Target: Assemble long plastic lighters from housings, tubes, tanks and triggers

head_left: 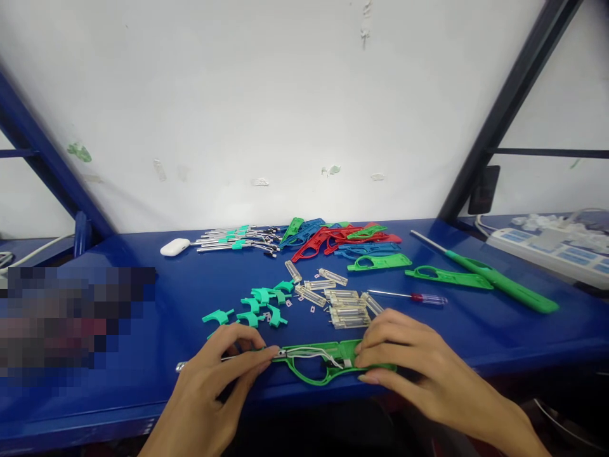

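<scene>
Near the table's front edge, my right hand [413, 358] is closed around the wide end of a green lighter shell half [349, 348], with its open inner side up. White wires [309, 351] and a small black-and-white igniter part [346, 364] lie inside it. My left hand [214, 377] pinches the metal lighter tube [179, 366] where it meets the shell's narrow end; the tube's tip sticks out left of the hand. Beyond my hands lie several teal triggers [250, 318] and several clear fuel tanks [349, 311].
Several wired metal tubes [219, 241] and a white case [174, 247] lie at the back. Beside them is a pile of red, blue and green shells [328, 240]. A screwdriver [419, 298], an assembled green lighter [504, 282] and a power strip [537, 251] are on the right.
</scene>
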`<state>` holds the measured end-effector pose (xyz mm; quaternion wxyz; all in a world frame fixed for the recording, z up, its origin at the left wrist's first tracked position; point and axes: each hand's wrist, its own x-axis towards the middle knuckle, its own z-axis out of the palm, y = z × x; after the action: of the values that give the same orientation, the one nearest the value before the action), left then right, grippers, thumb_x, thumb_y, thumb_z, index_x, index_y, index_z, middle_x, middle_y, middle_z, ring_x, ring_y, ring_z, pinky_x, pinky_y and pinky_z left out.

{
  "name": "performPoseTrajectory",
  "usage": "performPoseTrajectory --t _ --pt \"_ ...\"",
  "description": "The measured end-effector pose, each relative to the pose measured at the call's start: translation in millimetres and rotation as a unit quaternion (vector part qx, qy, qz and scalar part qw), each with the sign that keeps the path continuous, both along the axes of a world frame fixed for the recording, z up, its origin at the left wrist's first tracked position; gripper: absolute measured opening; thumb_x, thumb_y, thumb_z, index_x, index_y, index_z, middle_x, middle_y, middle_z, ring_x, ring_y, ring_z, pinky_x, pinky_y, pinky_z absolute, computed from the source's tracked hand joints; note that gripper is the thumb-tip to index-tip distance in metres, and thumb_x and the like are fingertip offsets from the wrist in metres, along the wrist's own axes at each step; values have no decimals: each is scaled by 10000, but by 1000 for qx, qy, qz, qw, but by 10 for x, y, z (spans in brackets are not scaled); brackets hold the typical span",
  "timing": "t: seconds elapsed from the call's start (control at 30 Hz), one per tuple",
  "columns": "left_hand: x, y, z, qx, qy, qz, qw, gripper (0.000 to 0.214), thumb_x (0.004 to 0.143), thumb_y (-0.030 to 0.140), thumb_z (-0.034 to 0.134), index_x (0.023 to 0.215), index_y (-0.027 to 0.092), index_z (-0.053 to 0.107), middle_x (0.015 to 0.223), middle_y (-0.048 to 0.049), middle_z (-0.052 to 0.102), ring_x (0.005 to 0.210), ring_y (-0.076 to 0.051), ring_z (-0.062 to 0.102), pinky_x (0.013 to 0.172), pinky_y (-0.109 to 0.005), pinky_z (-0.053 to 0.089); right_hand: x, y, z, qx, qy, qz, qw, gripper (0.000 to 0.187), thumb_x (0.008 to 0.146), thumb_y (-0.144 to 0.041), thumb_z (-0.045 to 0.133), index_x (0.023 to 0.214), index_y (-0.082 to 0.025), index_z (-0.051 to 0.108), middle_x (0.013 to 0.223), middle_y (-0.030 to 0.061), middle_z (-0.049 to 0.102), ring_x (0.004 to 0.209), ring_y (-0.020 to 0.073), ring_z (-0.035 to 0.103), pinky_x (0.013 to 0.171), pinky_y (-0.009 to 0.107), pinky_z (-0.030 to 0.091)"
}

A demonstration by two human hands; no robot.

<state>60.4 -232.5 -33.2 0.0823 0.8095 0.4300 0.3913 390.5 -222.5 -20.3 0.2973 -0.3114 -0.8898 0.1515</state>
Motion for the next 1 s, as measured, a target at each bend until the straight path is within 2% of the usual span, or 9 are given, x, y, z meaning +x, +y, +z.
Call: performPoseTrajectory --t 0.13,0.27,0.5,0.67,0.83,1.0 --pt "-30 16 -51 3 -3 20 1000 247 1071 380 610 1271 406 753 1127 15 701 974 -147 724 840 -209 580 -9 2 3 5 4 -6 1000 73 1044 -282 707 1105 -285 746 1052 -21 768 1008 167 657 953 328 492" --pt "-48 -9 -34 -7 4 46 999 283 1053 449 630 1314 406 732 1152 11 729 995 -167 744 866 -223 600 -24 0 13 7 14 -9 1000 65 1034 -283 720 1085 -276 758 1036 -17 777 999 170 667 947 326 501" --pt "-32 -18 92 9 -20 18 1000 195 1052 406 640 1155 360 799 1028 13 749 879 -146 749 773 -189 603 -22 -2 17 2 21 -8 1000 73 1037 -276 709 1090 -263 759 1030 -7 785 993 178 679 944 340 512" --pt "-28 -8 130 8 2 21 1000 167 1041 413 652 1117 372 795 1041 33 736 897 -121 756 795 -154 596 -19 -22 44 -2 -2 -27 1000 129 1039 -317 709 1165 -288 717 1063 -22 785 1008 189 673 973 351 482" --pt "-64 -21 73 -7 14 24 1000 157 1046 399 643 1124 388 779 1098 33 714 946 -123 752 840 -170 594 -160 -56 101 47 -30 -64 996 243 1020 -373 737 1241 -293 679 1064 -20 768 971 196 674 961 371 432" --pt "-62 -61 49 -21 23 31 999 179 1044 408 644 1163 367 772 1151 0 710 993 -157 742 857 -215 604 -340 -58 73 98 -8 -64 993 76 1056 -286 683 1112 -270 732 977 -35 763 866 166 655 856 352 424"
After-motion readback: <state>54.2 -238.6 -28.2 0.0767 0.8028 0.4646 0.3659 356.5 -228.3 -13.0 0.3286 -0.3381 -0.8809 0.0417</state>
